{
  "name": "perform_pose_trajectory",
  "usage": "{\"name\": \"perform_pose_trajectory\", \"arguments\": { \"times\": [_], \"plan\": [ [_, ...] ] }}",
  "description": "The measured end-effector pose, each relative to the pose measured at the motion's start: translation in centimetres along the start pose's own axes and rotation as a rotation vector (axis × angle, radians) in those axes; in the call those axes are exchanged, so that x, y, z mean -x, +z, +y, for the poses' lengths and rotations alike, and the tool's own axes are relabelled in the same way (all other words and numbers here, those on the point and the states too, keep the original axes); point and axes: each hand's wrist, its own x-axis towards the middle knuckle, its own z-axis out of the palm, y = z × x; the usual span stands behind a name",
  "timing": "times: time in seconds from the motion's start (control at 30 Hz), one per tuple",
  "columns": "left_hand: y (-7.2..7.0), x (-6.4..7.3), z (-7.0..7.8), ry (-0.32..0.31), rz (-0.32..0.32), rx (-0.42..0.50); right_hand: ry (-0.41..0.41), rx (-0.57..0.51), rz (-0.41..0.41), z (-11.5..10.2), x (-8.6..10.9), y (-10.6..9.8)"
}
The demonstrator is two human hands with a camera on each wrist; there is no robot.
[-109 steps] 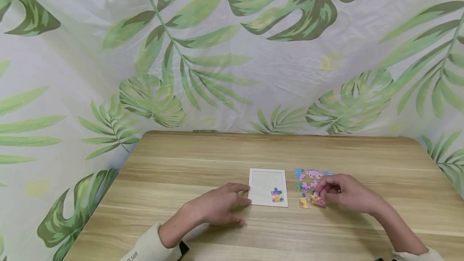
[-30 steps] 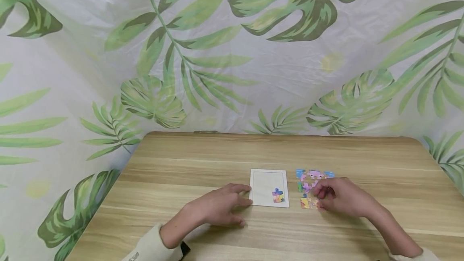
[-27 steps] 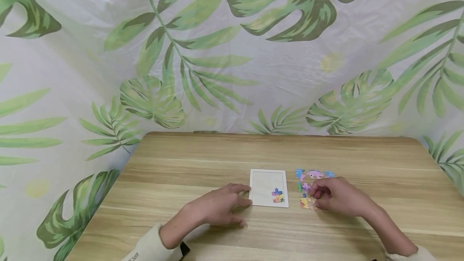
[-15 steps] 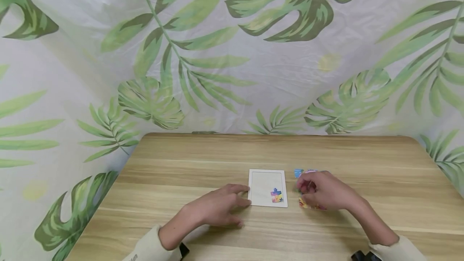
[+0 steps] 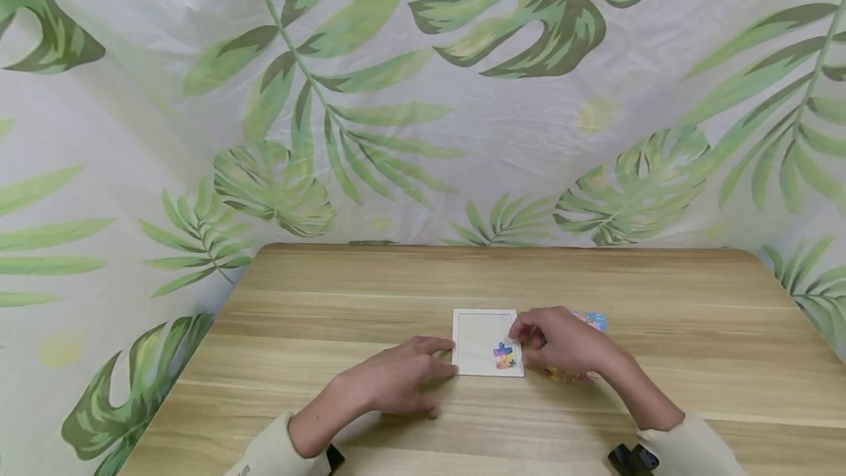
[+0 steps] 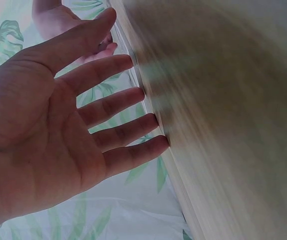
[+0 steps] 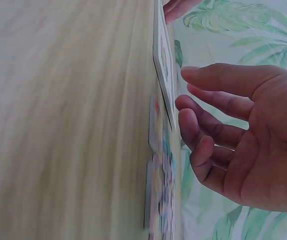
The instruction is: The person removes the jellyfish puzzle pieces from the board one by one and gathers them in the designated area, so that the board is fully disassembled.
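Observation:
A white puzzle tray (image 5: 473, 340) lies flat on the table, with a few joined jigsaw pieces (image 5: 504, 355) in its lower right corner. My left hand (image 5: 405, 377) rests at the tray's left edge, fingertips touching it; the left wrist view shows its fingers straight and apart. Over the tray's right edge hovers my right hand (image 5: 562, 340), fingers loosely bent. Nothing shows between its thumb and fingers in the right wrist view. Beneath and behind that hand, partly hidden, lie colourful jigsaw pieces (image 5: 593, 320), seen edge-on as puzzle pieces (image 7: 158, 185) in the right wrist view.
The wood-grain table (image 5: 344, 292) reaches back to a leaf-patterned cloth (image 5: 423, 138), which also hangs at both sides. Dark wrist cameras (image 5: 633, 459) sit at the cuffs of the pale sleeves (image 5: 694, 454).
The right hand has let go of a jigsaw piece in the lower row of the loose pieces. It has then moved left to the tray's right edge. The left hand stays put.

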Motion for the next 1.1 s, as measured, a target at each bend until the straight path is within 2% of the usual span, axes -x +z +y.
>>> {"name": "perform_pose_trajectory", "arguments": {
  "times": [0.5,0.67,1.1],
  "plan": [
    [-0.2,0.2,0.2,0.003,0.008,0.023,0.048,-0.034,-0.029,-0.9,-2.7,1.1],
    [-0.2,0.3,0.2,-0.002,0.004,0.023,0.071,-0.065,-0.035,-1.0,-2.8,1.4],
    [-0.2,0.2,0.2,-0.011,-0.009,0.019,0.066,-0.081,-0.024,-0.6,-2.7,1.8]
  ]
}}
